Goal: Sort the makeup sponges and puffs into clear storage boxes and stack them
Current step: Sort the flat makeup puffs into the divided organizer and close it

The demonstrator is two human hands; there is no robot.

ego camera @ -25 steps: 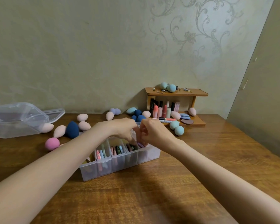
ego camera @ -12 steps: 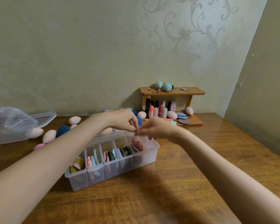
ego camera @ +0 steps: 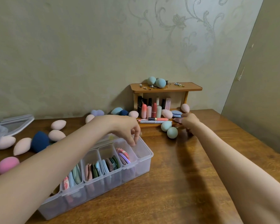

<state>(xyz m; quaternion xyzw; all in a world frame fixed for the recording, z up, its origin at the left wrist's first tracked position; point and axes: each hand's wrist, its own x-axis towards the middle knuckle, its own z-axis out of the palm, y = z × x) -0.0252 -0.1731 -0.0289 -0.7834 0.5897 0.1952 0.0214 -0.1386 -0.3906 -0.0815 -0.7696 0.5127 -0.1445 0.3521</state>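
Storage box [ego camera: 141,160]: clear plastic, lidless, divided into compartments, lower centre of the frame on the wooden table [ego camera: 184,183].
Puffs [ego camera: 111,163]: flat rounds in pink, green, blue and purple, standing on edge in the compartments.
Left hand [ego camera: 125,128]: over the box's far end, fingers loosely curled, empty.
Right hand [ego camera: 188,122]: at centre right near two green sponges [ego camera: 169,129]; blurred, grasp unclear.

Wooden shelf [ego camera: 166,88] — lipsticks [ego camera: 154,110] beneath
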